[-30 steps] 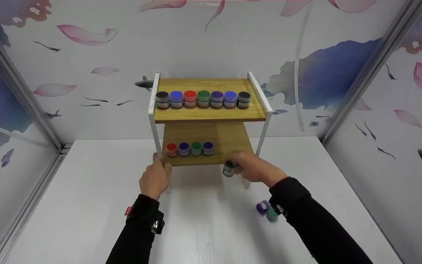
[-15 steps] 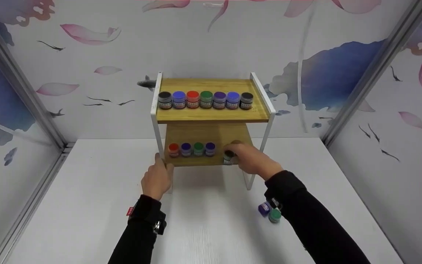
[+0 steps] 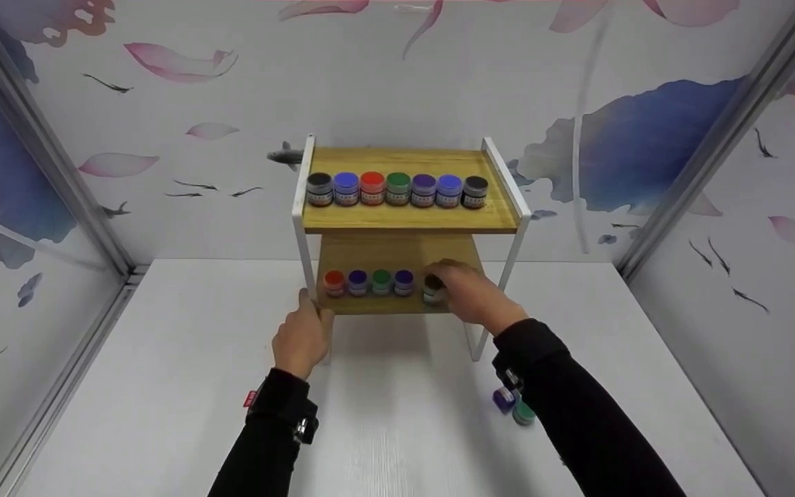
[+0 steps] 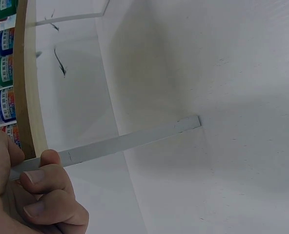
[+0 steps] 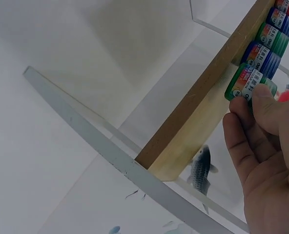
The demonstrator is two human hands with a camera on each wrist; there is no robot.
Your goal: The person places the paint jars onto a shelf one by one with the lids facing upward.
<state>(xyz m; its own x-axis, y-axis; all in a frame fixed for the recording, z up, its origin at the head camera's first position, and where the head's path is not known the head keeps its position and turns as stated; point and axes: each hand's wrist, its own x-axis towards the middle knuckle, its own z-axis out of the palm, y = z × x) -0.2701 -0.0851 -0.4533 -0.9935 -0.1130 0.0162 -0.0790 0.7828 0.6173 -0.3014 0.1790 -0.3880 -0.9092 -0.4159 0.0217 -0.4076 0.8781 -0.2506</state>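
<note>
the right hand [image 3: 470, 297] pinches a green paint jar [image 5: 245, 83] on the lower shelf [image 3: 397, 304], just right of a row of four jars [image 3: 368, 282]; the left hand [image 3: 303, 338] grips the rack's white front leg [image 4: 125, 142]; seven jars [image 3: 397, 189] line the top shelf; two more jars [image 3: 513, 406] lie on the table [image 3: 163, 386] by the right sleeve

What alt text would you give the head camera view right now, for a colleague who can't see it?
The right hand holds a small paint jar on the lower shelf of a two-tier wooden rack, beside a row of four jars, while the left hand grips the rack's white front left leg. Seven jars line the top shelf; two more jars lie on the white table.
</note>
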